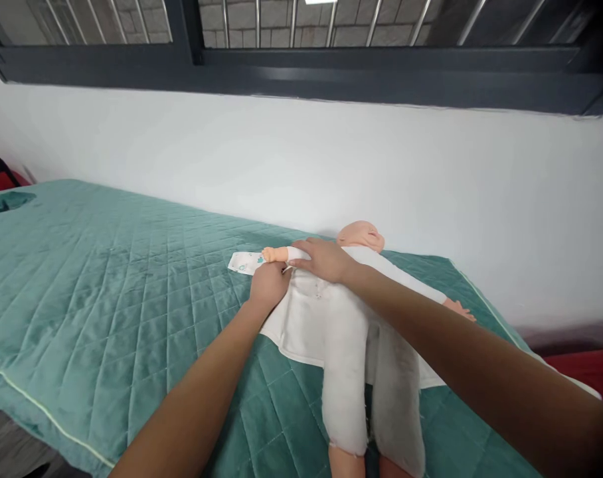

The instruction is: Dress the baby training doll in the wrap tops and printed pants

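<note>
A white cloth-bodied doll (345,372) with a peach plastic head lies on a green diamond-quilted bedspread (132,265), its feet cut off by the lower edge. The right hand (326,259) grasps its sleeved arm (296,253) between thumb and fingers; the left hand (270,287) is curled at a loose white cloth garment (301,335) — whatever it pinches is hidden — beside a partly covered white strip with teal print (244,263).

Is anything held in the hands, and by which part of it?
The right hand holds the doll by one sleeved arm. The left hand seems to pinch white cloth; exactly where is hidden.
</note>
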`<action>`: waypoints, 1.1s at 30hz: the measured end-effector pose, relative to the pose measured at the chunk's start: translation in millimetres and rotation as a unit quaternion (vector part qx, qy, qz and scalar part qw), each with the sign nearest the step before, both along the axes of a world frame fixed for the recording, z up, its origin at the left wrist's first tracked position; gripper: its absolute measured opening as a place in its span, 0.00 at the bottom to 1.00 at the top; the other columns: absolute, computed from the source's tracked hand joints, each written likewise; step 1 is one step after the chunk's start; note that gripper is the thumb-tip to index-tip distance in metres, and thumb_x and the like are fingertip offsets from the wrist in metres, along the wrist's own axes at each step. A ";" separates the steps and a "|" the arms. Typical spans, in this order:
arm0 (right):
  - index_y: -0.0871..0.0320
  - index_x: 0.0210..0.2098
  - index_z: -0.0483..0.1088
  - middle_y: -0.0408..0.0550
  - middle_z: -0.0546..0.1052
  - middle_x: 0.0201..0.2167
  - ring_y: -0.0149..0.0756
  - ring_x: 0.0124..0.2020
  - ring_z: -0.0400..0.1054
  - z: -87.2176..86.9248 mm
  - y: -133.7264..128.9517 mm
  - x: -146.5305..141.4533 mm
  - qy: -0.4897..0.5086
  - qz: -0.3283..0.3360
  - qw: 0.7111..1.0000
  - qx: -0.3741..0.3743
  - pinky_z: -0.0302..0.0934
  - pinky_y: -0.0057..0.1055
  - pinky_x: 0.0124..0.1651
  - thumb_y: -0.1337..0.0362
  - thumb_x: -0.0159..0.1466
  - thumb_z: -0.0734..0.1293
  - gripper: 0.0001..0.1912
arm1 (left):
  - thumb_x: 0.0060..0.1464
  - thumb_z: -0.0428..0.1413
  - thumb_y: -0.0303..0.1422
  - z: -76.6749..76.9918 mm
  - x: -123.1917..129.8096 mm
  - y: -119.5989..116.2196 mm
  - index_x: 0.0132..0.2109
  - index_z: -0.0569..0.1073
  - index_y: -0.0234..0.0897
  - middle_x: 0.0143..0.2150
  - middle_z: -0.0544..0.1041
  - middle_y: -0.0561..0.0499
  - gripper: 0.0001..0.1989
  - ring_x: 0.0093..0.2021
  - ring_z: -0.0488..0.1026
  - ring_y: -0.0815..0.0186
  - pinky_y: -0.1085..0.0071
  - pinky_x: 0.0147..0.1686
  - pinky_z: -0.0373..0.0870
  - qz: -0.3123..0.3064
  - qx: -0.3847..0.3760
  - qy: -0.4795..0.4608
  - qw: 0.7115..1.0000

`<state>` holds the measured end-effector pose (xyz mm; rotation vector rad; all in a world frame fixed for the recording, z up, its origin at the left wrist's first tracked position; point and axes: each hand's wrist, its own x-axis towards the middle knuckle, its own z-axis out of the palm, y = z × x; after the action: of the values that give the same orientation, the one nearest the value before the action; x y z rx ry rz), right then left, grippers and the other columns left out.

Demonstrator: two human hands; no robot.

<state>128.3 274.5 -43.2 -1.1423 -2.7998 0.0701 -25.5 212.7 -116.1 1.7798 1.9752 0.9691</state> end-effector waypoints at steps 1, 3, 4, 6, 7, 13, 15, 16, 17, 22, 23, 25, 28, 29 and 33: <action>0.48 0.60 0.64 0.51 0.74 0.52 0.47 0.49 0.69 -0.2 -0.2 0.8 0.005 0.000 1.000 -0.003 0.60 0.36 0.46 0.44 0.69 0.55 0.26 | 0.58 0.50 0.36 -1.0 -4.0 1.1 0.33 0.77 0.35 0.34 0.80 0.40 0.14 0.38 0.76 0.54 0.63 0.39 0.67 0.017 0.002 -0.014 1.000; 0.47 0.59 0.66 0.51 0.74 0.50 0.47 0.48 0.69 -0.2 -0.9 2.3 0.002 -0.003 1.000 -0.008 0.60 0.36 0.45 0.42 0.69 0.53 0.27 | 0.58 0.49 0.36 -2.4 -10.5 0.9 0.35 0.78 0.34 0.35 0.80 0.40 0.15 0.37 0.76 0.55 0.64 0.38 0.67 0.047 0.008 -0.052 0.998; 0.47 0.58 0.66 0.51 0.75 0.49 0.47 0.47 0.70 -0.1 -1.6 2.9 -0.007 -0.004 1.000 -0.008 0.60 0.36 0.44 0.41 0.69 0.53 0.27 | 0.58 0.49 0.35 -2.7 -12.7 -0.2 0.37 0.78 0.33 0.37 0.81 0.40 0.14 0.38 0.76 0.56 0.65 0.38 0.68 0.058 0.014 -0.072 0.996; 0.47 0.56 0.68 0.51 0.75 0.46 0.48 0.45 0.70 0.0 -3.4 3.8 -0.026 -0.006 1.000 -0.004 0.60 0.36 0.42 0.41 0.69 0.53 0.27 | 0.57 0.50 0.34 -2.8 -15.3 -3.1 0.40 0.78 0.33 0.39 0.82 0.42 0.14 0.39 0.77 0.58 0.67 0.38 0.68 0.070 0.026 -0.109 0.991; 0.46 0.56 0.68 0.51 0.75 0.46 0.48 0.44 0.71 0.0 -4.4 4.1 -0.034 -0.010 0.999 0.000 0.59 0.36 0.41 0.41 0.69 0.52 0.27 | 0.56 0.50 0.33 -2.7 -15.9 -4.5 0.40 0.79 0.34 0.40 0.82 0.43 0.13 0.39 0.76 0.59 0.68 0.38 0.68 0.075 0.034 -0.126 0.989; 0.50 0.52 0.70 0.54 0.75 0.44 0.49 0.42 0.70 -0.8 -8.2 7.1 -0.075 -0.028 0.996 0.027 0.60 0.39 0.41 0.44 0.69 0.52 0.26 | 0.51 0.52 0.32 -1.7 -17.3 -7.0 0.33 0.76 0.35 0.33 0.80 0.50 0.09 0.35 0.74 0.64 0.71 0.36 0.66 0.124 0.068 -0.202 0.969; 0.51 0.51 0.70 0.54 0.76 0.44 0.50 0.44 0.70 -1.8 -8.1 8.2 -0.081 -0.023 0.996 0.034 0.60 0.40 0.43 0.45 0.70 0.52 0.25 | 0.50 0.52 0.32 -1.4 -17.8 -6.4 0.31 0.75 0.36 0.30 0.78 0.51 0.07 0.33 0.72 0.65 0.72 0.34 0.66 0.137 0.071 -0.216 0.964; 0.51 0.50 0.70 0.54 0.76 0.44 0.49 0.44 0.70 -2.5 -8.1 8.6 -0.084 -0.021 0.996 0.036 0.60 0.40 0.44 0.46 0.70 0.53 0.24 | 0.50 0.52 0.32 -1.2 -18.1 -6.3 0.31 0.74 0.36 0.29 0.78 0.52 0.07 0.32 0.72 0.66 0.72 0.34 0.65 0.142 0.073 -0.223 0.962; 0.52 0.49 0.71 0.54 0.76 0.43 0.49 0.45 0.70 -3.3 -8.0 8.6 -0.088 -0.019 0.995 0.037 0.60 0.40 0.44 0.47 0.70 0.54 0.23 | 0.50 0.52 0.32 -0.9 -18.1 -6.3 0.30 0.73 0.36 0.29 0.77 0.53 0.07 0.32 0.71 0.66 0.72 0.34 0.65 0.147 0.075 -0.228 0.960; 0.54 0.48 0.71 0.55 0.76 0.43 0.49 0.45 0.70 -8.1 -8.8 5.6 -0.111 -0.019 0.992 0.047 0.59 0.42 0.46 0.47 0.69 0.55 0.22 | 0.51 0.53 0.33 -0.7 -14.5 -11.1 0.31 0.72 0.38 0.30 0.75 0.54 0.06 0.34 0.71 0.66 0.72 0.36 0.65 0.149 0.094 -0.230 0.957; 0.54 0.48 0.71 0.55 0.76 0.43 0.49 0.46 0.70 -8.9 -9.2 4.8 -0.113 -0.020 0.992 0.051 0.59 0.42 0.47 0.47 0.69 0.55 0.22 | 0.52 0.52 0.33 -1.3 -12.8 -12.5 0.31 0.72 0.38 0.30 0.75 0.54 0.06 0.34 0.70 0.66 0.72 0.36 0.65 0.137 0.102 -0.213 0.962; 0.55 0.47 0.71 0.55 0.77 0.43 0.50 0.46 0.70 -10.2 -10.1 3.4 -0.119 -0.025 0.991 0.057 0.60 0.43 0.47 0.47 0.69 0.55 0.23 | 0.55 0.51 0.33 -3.0 -8.6 -15.2 0.32 0.71 0.39 0.31 0.75 0.53 0.06 0.35 0.70 0.65 0.70 0.37 0.64 0.094 0.120 -0.146 0.978; 0.57 0.46 0.71 0.57 0.76 0.44 0.52 0.47 0.70 -11.4 -11.4 0.6 -0.124 -0.038 0.989 0.065 0.60 0.45 0.47 0.49 0.69 0.56 0.22 | 0.60 0.48 0.34 -5.3 -2.0 -17.3 0.34 0.70 0.40 0.34 0.75 0.50 0.09 0.36 0.70 0.63 0.69 0.37 0.63 0.002 0.130 -0.022 0.991; 0.57 0.46 0.71 0.58 0.77 0.45 0.52 0.47 0.70 -11.9 -11.6 -0.9 -0.125 -0.045 0.989 0.066 0.60 0.46 0.48 0.50 0.69 0.56 0.21 | 0.61 0.47 0.34 -5.7 0.0 -17.5 0.35 0.71 0.40 0.35 0.75 0.50 0.10 0.37 0.71 0.62 0.69 0.38 0.63 -0.031 0.128 0.008 0.991; 0.60 0.46 0.70 0.59 0.77 0.44 0.52 0.46 0.70 -15.1 -11.9 -8.9 -0.121 -0.067 0.989 0.060 0.61 0.46 0.48 0.59 0.66 0.60 0.14 | 0.64 0.45 0.35 -5.4 5.4 -16.6 0.37 0.71 0.41 0.37 0.76 0.49 0.11 0.39 0.71 0.62 0.69 0.38 0.63 -0.118 0.113 0.069 0.984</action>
<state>119.4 262.5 -58.3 -1.3907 -2.8707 -0.2631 -20.0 196.1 -121.5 2.2025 1.7327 1.0491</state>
